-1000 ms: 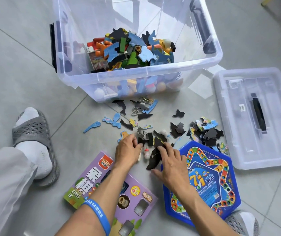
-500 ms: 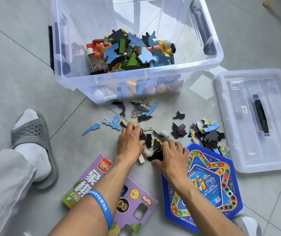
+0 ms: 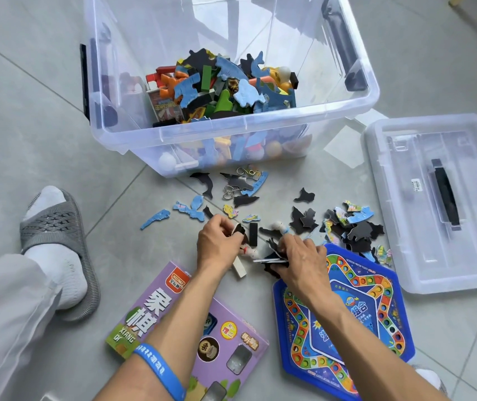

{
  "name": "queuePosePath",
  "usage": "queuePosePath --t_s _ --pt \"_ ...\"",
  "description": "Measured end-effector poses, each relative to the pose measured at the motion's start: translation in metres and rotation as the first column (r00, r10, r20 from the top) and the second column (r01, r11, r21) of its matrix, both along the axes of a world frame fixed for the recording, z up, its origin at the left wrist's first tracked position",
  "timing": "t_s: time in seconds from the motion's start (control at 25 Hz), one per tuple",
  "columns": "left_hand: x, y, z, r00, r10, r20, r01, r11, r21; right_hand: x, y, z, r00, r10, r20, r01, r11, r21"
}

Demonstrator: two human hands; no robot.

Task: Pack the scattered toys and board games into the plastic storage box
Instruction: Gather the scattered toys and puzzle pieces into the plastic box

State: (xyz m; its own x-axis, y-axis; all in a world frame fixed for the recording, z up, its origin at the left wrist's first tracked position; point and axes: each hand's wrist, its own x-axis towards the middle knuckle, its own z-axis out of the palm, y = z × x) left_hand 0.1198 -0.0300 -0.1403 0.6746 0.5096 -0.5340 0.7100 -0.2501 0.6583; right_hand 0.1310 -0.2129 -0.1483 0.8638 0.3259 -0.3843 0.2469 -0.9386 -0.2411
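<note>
The clear plastic storage box (image 3: 260, 124) stands on the floor ahead, part-filled with puzzle pieces and toys. In front of it lie scattered black and blue puzzle pieces (image 3: 243, 186), with another heap of pieces (image 3: 353, 227) to the right. My left hand (image 3: 217, 244) has curled fingers pinching a black piece (image 3: 238, 229). My right hand (image 3: 298, 259) grips a flat stack of black pieces (image 3: 272, 260) just above the floor. A purple chess game box (image 3: 231, 337) lies under my left forearm. A blue hexagonal board game (image 3: 376, 299) lies under my right.
The box's clear lid (image 3: 405, 204) with a black handle lies on the floor at the right. My foot in a grey slipper (image 3: 55, 227) rests at the left, with a pale trouser leg below it. A white block (image 3: 239, 269) lies between my hands.
Both hands have gathered pieces off the floor: the left now pinches a black piece, and the right has drawn several black pieces into a stack and lifted them slightly.
</note>
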Motion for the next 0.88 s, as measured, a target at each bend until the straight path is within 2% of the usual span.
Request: queuePosePath --t_s 0.12,0.2,0.32,0.4,0.44,0.56,0.68,0.76,0.84,0.88 --pt "-0.001 0.000 0.003 0.998 0.064 0.003 -0.063 0.992 -0.110 -0.011 -0.005 -0.002 0.992 0.087 0.087 -0.084 0.996 -0.037" --pt "0.000 -0.006 0.008 0.998 0.048 -0.029 -0.052 0.989 -0.141 -0.014 0.000 -0.002 0.989 0.125 0.080 -0.120 0.991 -0.063" --pt "0.004 -0.019 0.010 0.986 -0.147 -0.081 0.146 0.989 -0.014 -0.005 0.010 0.000 0.997 0.077 -0.001 -0.077 0.993 -0.093" --pt "0.007 -0.029 0.005 0.940 -0.311 -0.143 0.321 0.946 0.050 0.003 0.012 0.000 0.994 0.098 -0.055 -0.104 0.988 -0.117" --pt "0.009 -0.033 0.003 0.926 -0.339 -0.165 0.353 0.933 0.066 0.007 0.012 0.001 0.990 0.120 -0.079 -0.128 0.984 -0.121" --pt "0.016 -0.034 0.002 0.930 -0.318 -0.186 0.343 0.930 0.129 0.013 0.008 0.004 0.988 0.110 -0.105 -0.113 0.993 -0.024" --pt "0.017 -0.026 -0.003 0.945 -0.269 -0.184 0.305 0.930 0.204 0.011 -0.005 0.008 1.000 0.015 -0.005 -0.014 0.982 0.188" --pt "0.018 -0.028 -0.007 0.930 -0.323 -0.177 0.359 0.900 0.246 0.013 -0.011 0.019 0.978 -0.208 -0.005 0.196 0.908 0.371" --pt "0.017 -0.037 -0.011 0.889 -0.420 -0.183 0.457 0.839 0.294 0.022 -0.019 0.029 0.861 -0.486 -0.149 0.486 0.700 0.524" --pt "0.019 -0.041 -0.011 0.880 -0.438 -0.184 0.475 0.823 0.311 0.029 -0.024 0.032 0.781 -0.583 -0.225 0.598 0.594 0.538"
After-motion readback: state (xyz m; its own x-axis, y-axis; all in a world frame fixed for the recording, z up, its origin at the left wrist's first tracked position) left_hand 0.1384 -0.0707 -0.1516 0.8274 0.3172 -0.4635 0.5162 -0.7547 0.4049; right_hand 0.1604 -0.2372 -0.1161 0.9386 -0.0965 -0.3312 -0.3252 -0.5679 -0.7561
